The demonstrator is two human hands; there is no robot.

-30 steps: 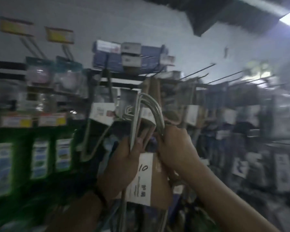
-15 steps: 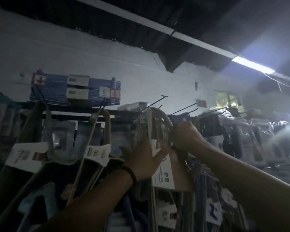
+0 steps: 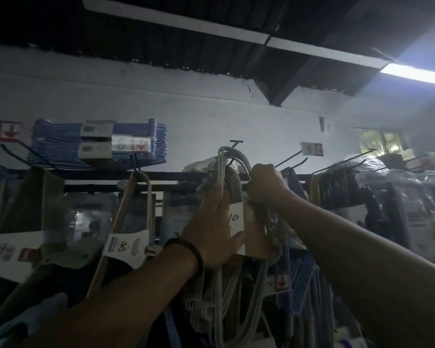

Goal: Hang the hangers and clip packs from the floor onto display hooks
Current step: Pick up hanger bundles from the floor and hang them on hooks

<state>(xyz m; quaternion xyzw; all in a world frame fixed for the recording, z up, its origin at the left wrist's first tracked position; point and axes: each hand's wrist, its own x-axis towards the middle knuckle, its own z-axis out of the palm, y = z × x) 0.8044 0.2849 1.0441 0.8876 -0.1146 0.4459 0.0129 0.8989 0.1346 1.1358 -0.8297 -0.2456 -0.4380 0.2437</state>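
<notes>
Up at the dark rail [image 3: 176,175], the bundle of grey hangers [image 3: 233,179] has its curved tops around the end of a black hook [image 3: 236,142]. The right hand [image 3: 266,183] grips those tops with curled fingers. The left hand [image 3: 211,222] presses straight fingers against the bundle, beside its paper label [image 3: 236,219] marked 10.
</notes>
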